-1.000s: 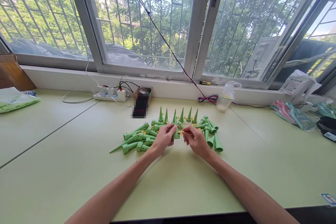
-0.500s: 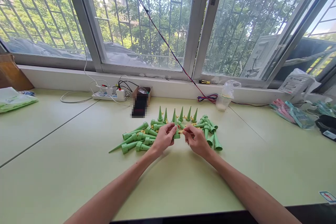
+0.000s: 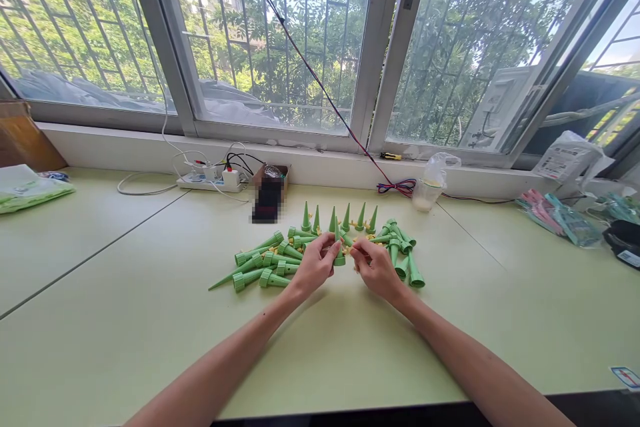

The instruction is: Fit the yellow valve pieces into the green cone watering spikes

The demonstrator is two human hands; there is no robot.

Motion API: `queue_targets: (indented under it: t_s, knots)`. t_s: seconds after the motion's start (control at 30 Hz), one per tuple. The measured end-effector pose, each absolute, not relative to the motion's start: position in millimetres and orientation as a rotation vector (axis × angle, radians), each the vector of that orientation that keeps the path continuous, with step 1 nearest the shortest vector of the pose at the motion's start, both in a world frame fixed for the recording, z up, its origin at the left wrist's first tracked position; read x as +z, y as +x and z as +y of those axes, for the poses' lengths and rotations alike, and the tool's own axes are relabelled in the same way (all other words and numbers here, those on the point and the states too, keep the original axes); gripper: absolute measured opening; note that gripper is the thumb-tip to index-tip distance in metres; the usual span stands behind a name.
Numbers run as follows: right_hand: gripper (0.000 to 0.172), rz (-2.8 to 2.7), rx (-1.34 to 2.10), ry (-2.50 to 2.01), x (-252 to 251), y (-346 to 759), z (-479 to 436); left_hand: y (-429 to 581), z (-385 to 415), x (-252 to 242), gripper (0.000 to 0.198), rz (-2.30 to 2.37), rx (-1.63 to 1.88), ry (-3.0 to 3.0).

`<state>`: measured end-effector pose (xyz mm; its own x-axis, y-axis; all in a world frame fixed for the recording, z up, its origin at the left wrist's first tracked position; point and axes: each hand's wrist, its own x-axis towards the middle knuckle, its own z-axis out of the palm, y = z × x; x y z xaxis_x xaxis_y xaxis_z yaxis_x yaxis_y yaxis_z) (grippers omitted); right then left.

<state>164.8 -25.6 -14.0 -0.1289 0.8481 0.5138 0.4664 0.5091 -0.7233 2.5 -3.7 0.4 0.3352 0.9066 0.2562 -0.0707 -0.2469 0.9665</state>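
Note:
My left hand (image 3: 316, 260) is closed around a green plastic watering spike (image 3: 339, 258), its point up and its wide ribbed end down. Close beside it, my right hand (image 3: 374, 263) pinches a small yellow valve (image 3: 347, 251) at the spike's side; the fingertips hide most of this piece. Behind the hands, several green spikes (image 3: 347, 217) stand upright in a row with yellow bits at their bases. More spikes (image 3: 274, 259) lie in a pile to the left, and another group (image 3: 395, 245) lies to the right.
At the back stand a power strip (image 3: 200, 181), a small box (image 3: 281, 177) and a plastic cup with a bag (image 3: 427, 195). A bundled cable (image 3: 397, 186) lies near the sill. Packaged items (image 3: 560, 217) rest at the far right, and a green-white bag (image 3: 33, 190) at the far left.
The view has shifted very slightly. My left hand still holds the spike, and my right fingertips have moved a touch away from it to the right.

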Motion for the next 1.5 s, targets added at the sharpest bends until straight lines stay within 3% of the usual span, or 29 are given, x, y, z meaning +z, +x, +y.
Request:
queue_targets:
  t_s: [0.67, 1.1, 1.23, 1.5]
  knots:
    - [0.038, -1.836, 0.356, -1.133, -16.9, 165.9, -22.7, 3.3, -11.3, -0.9, 0.017, 0.865, 1.195, 1.893]
    - [0.043, -1.828, 0.430, -1.150, -16.6, 162.5, -23.5, 2.0, -11.2, -2.1, 0.019, 0.880, 1.214, 2.018]
    - [0.045, -1.759, 0.582, -1.149, -15.6, 161.4, -24.8, 1.9, -10.8, 0.9, 0.020, 0.881, 1.216, 1.984]
    - [0.043, -1.367, 1.351, -0.892, -11.7, 156.8, -23.8, -0.1, -6.9, 2.3, 0.020, 0.900, 1.216, 2.021]
